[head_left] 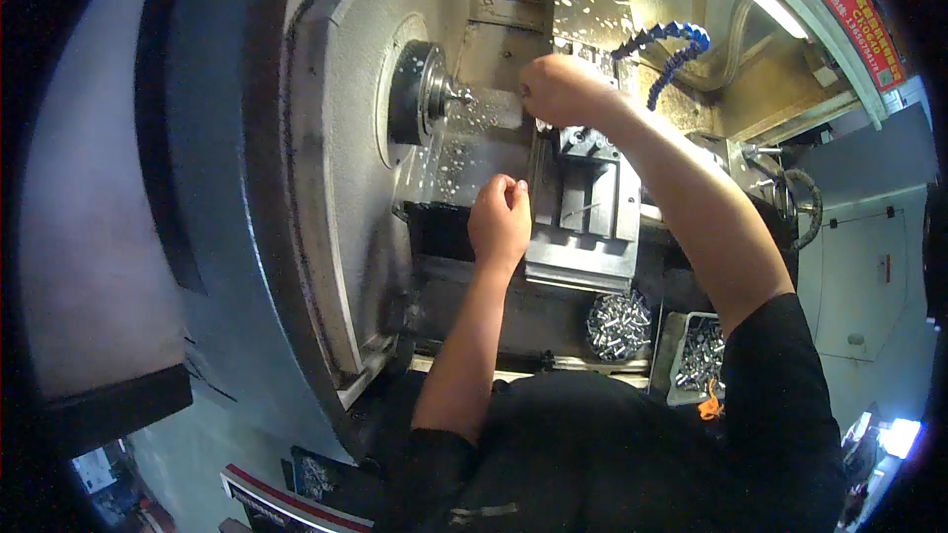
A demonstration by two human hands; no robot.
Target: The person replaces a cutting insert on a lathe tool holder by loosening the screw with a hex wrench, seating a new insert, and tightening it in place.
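Inside a lathe, the dark round spindle nose point(419, 94) stands out from the left wall, with a small bright tip in its middle. My right hand point(568, 91) is closed, reaching over the tool slide point(590, 259) to the right of the spindle. Lower and nearer to me, my left hand point(501, 222) is closed too, thumb against the curled fingers, beside the slide's left edge. What either hand has in its fingers is hidden. A thin metal pin point(583, 209) lies on the slide. White specks and a pale blurred patch show between spindle and right hand.
A blue segmented coolant hose point(681, 35) curves behind my right hand. Near my body stand a round container of small metal parts point(619, 326) and a pale tray point(676, 390) with more. An orange item point(709, 405) lies by the tray. A handwheel point(810, 207) is at right.
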